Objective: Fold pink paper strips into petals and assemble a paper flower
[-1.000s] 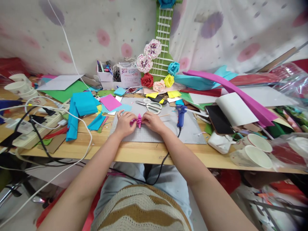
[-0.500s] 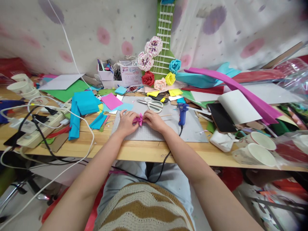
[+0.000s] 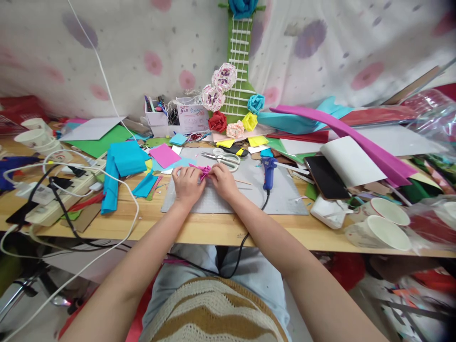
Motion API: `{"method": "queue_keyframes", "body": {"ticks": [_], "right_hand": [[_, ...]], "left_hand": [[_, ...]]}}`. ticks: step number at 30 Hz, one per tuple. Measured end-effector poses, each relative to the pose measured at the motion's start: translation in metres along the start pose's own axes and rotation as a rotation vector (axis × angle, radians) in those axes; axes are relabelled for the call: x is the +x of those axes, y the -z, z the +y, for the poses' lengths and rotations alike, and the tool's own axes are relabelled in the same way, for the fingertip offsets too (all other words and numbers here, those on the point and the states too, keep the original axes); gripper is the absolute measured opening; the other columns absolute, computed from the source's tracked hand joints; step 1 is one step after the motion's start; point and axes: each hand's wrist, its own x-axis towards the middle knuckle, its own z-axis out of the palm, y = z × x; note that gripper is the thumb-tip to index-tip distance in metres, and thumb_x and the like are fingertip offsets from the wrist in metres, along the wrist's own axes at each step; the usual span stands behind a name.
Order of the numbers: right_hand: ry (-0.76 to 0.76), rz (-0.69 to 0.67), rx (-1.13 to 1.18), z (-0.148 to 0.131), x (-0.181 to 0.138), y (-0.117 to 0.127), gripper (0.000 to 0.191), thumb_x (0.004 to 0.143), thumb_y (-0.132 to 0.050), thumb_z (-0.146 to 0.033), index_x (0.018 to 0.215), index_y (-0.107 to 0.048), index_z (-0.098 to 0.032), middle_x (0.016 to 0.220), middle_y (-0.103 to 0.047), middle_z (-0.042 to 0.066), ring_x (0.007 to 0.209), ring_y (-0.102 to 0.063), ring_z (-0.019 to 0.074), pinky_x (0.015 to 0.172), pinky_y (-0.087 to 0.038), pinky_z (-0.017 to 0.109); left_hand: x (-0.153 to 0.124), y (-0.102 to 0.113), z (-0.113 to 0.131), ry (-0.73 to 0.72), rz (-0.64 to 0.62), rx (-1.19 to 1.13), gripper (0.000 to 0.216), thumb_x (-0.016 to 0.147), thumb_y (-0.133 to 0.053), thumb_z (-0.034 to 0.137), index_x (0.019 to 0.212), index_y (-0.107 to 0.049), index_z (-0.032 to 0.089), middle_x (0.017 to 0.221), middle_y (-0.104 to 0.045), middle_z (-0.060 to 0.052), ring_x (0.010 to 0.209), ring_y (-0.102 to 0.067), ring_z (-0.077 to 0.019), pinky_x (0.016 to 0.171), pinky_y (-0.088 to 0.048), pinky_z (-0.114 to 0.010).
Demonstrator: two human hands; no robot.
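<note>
Head view, both hands' grip (image 3: 205,176) pinching pink folded paper (image 3: 204,170), pens in white box (image 3: 155,115)

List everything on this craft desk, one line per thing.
folded paper piece: one, magenta, pinched between both hands
cutting mat: one, grey, desk centre
scissors: one, white handles, behind hands
glue gun: one, blue, right of hands
paper flowers: several, mixed colours, at the back
phone: one, black, right of the mat
paper cups: two, white, right front edge
power strip: one, white, left
left hand: on the paper
right hand: on the paper
</note>
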Motion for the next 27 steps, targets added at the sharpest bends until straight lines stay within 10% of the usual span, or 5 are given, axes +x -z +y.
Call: {"method": "queue_keyframes", "body": {"ticks": [27], "right_hand": [[-0.109,0.059,0.177,-0.009,0.002,-0.008,0.012,0.074,-0.048,-0.008,0.077,-0.051,-0.019,0.094,-0.051,0.008,0.093,-0.05,0.019,0.079,-0.045,0.034]], "left_hand": [[0.002,0.004,-0.002,0.115,-0.008,-0.071,0.019,0.082,-0.05,0.033,0.078,-0.067,0.024,0.077,-0.07,-0.003,0.082,-0.056,-0.022,0.096,-0.025,-0.048]]}}
